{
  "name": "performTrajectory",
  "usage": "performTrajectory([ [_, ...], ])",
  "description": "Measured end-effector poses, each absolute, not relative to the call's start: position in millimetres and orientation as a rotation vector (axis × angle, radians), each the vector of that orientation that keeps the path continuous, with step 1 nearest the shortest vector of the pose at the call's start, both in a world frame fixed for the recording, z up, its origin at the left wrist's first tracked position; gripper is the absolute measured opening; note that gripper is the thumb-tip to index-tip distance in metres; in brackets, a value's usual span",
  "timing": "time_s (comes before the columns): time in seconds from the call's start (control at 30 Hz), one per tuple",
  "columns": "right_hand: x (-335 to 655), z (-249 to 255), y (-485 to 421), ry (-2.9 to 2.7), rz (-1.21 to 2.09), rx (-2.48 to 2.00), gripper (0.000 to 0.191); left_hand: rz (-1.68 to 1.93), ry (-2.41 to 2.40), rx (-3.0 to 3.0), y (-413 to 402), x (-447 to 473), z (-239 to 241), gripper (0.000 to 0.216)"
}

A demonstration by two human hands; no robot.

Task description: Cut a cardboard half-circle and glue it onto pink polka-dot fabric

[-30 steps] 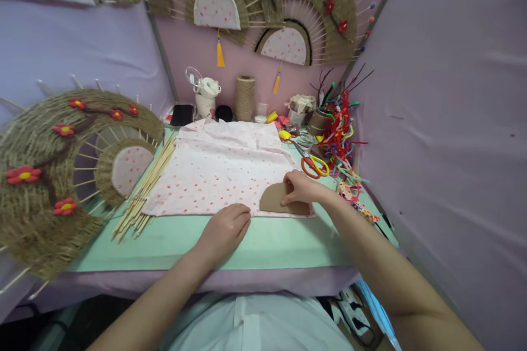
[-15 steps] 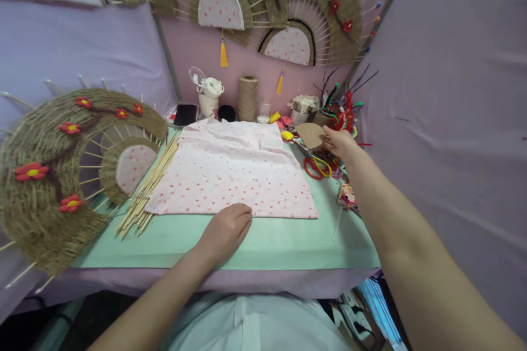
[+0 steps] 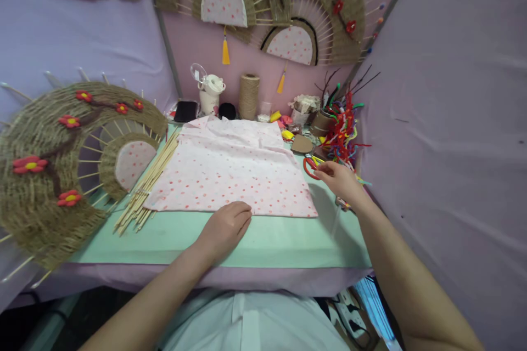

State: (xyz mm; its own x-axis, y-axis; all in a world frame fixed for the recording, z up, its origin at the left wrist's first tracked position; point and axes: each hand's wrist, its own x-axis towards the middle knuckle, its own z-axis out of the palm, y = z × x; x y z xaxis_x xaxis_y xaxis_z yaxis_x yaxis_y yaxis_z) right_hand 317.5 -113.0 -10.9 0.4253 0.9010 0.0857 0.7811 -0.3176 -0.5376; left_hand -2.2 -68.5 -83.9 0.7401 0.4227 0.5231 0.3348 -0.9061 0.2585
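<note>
Use the dotted cloth [image 3: 230, 175] as the datum for all positions. Nearest is the bare front strip of the counter [image 3: 280, 247], extending from the cloth's front edge toward the person.

Left hand [image 3: 226, 227]: rests palm down at the middle of the cloth's front edge, fingers together and slightly bent. Its grip appears slack; whether the fingertips press on the cloth cannot be determined.

Right hand [image 3: 340, 181]: beside the cloth's right edge, thumb and fingers drawn nearly together at the handles of the scissors [image 3: 306, 171]. The fingers cover part of the handles, so whether this grip has hold of them cannot be confirmed.

Step in hand, as judged: engaging the scissors with the right hand while the left stays the cloth. The next move calls for a firm hold on the handles and a lift clear of the cardboard piece [image 3: 302, 144], which lies off the cloth's right edge, beyond the handles.

Left of the cloth, alongside its edge: a bundle of thin sticks [image 3: 150, 184]. Right of the cloth, toward its far corner: tangled pipe cleaners [image 3: 343, 134].

Beyond the cloth's far edge: a cone of twine [image 3: 249, 96] and a white container [image 3: 209, 100]. Farthest, above the cloth: a wall fan [image 3: 224, 3].
</note>
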Motion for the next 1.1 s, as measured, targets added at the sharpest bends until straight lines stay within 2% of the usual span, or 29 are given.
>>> performTrajectory([
  [0.1, 319, -12, -122, -1.589, 0.37, -2.158, 0.014, 0.883, 0.62, 2.785, -68, -3, -83, 0.021],
  [0.27, 274, -19, -146, -2.048, 0.364, -1.865, 0.02, 0.861, 0.622, 2.78, -69, -3, -84, 0.022],
  [0.4, 238, -33, -155, -2.378, 0.171, -1.737, 0.027, 0.852, 0.625, 2.781, -68, -2, -84, 0.021],
  [0.47, 234, -41, -155, -2.457, 0.055, -1.761, 0.025, 0.846, 0.622, 2.779, -68, -2, -84, 0.021],
  [0.6, 238, -50, -151, -2.558, -0.079, -1.755, 0.015, 0.837, 0.616, 2.776, -68, -2, -82, 0.021],
  [0.83, 241, -53, -150, -2.545, -0.214, -1.724, 0.018, 0.852, 0.618, 2.787, -69, -2, -83, 0.021],
  [1.1, 244, -54, -145, -2.408, -0.165, -1.743, 0.017, 0.938, 0.665, 2.52, -83, 0, -76, 0.023],
])
